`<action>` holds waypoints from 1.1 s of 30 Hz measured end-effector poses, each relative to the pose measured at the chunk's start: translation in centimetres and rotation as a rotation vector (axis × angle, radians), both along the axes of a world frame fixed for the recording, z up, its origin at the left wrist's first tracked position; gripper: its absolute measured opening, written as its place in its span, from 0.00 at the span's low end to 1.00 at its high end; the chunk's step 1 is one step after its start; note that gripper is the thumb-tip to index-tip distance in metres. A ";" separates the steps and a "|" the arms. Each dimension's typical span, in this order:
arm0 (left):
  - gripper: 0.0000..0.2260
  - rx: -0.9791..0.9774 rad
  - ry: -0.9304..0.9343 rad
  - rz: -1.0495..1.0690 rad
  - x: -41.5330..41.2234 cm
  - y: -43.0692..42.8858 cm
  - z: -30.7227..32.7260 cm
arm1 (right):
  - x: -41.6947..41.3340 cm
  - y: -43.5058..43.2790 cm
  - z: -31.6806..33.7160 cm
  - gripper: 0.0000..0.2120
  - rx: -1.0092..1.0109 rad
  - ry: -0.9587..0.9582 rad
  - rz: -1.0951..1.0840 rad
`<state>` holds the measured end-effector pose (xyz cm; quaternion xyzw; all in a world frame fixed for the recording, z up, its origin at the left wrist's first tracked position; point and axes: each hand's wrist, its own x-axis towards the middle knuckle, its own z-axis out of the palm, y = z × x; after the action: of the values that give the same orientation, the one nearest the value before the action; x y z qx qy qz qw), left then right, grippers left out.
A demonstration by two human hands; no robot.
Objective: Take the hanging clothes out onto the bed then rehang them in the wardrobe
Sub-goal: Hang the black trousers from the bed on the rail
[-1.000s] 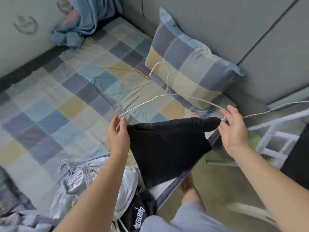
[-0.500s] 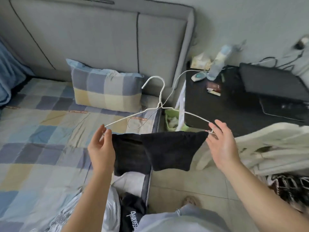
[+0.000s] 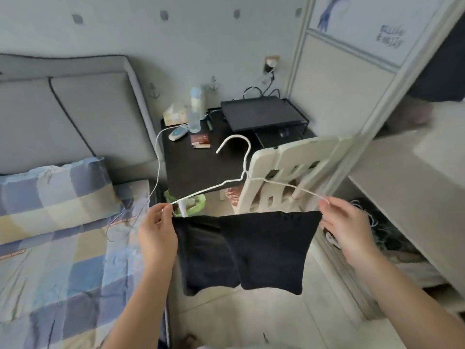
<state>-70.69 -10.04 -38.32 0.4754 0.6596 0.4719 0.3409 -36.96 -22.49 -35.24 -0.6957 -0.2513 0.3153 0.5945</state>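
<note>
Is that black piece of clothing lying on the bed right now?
No: the black garment hangs on the white hanger, held by the left hand and right hand beside the bed.

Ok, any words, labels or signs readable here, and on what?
No text reads clearly.
Blue lettering on the wardrobe door: too blurred.
Orange label on the bedsheet: too blurred.
Print on the brown packet on the black table: too small.
Anchor signs on the wall: no words.
</note>
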 end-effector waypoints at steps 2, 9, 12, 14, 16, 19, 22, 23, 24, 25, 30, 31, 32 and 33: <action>0.05 -0.010 0.029 -0.059 4.2 -1.1 0.2 | 4.3 -3.1 0.2 0.03 -0.034 -0.068 -0.040; 0.07 0.022 0.061 -0.248 18.3 -4.7 1.4 | 15.7 -12.5 4.5 0.06 -0.116 -0.358 -0.062; 0.06 0.032 0.063 -0.334 23.9 -5.4 2.6 | 18.7 -14.7 7.6 0.06 -0.141 -0.495 -0.038; 0.05 0.048 0.064 -0.406 27.6 -5.4 3.4 | 20.2 -15.7 9.9 0.05 -0.158 -0.596 0.002; 0.05 0.070 0.064 -0.491 31.5 -5.5 4.1 | 21.7 -16.3 12.1 0.04 -0.184 -0.658 0.039; 0.05 0.091 0.033 -0.607 37.3 -5.7 5.2 | 23.8 -16.5 14.8 0.05 -0.210 -0.705 0.095; 0.06 0.124 0.030 -0.727 42.9 -5.7 6.3 | 26.0 -15.9 16.4 0.03 -0.214 -0.719 0.103; 0.06 0.134 0.023 -0.772 44.7 -5.7 6.7 | 26.9 -15.6 16.8 0.02 -0.210 -0.712 0.100; 0.06 0.144 0.017 -0.814 46.5 -5.6 7.2 | 27.7 -15.2 17.2 0.02 -0.211 -0.706 0.095; 0.06 0.159 0.010 -0.849 48.1 -5.5 7.7 | 28.5 -14.8 17.7 0.04 -0.217 -0.695 0.084; 0.05 0.242 -0.032 -0.961 55.6 -2.8 11.2 | 32.4 -13.3 20.9 0.07 -0.126 -0.479 -0.007; 0.05 0.254 -0.040 -0.990 57.0 -1.9 12.0 | 33.0 -13.1 21.8 0.07 -0.099 -0.431 -0.005; 0.05 0.272 -0.038 -1.019 58.2 -1.2 12.8 | 33.3 -13.0 22.5 0.08 -0.077 -0.387 0.006; 0.06 0.302 -0.028 -1.054 59.6 -0.3 13.8 | 33.8 -12.7 23.3 0.08 -0.053 -0.342 0.012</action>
<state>-11.14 -10.30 -24.56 0.7788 0.2525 0.3330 0.4678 -3.12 -35.17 -11.89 -0.7532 -0.3448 0.2023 0.5224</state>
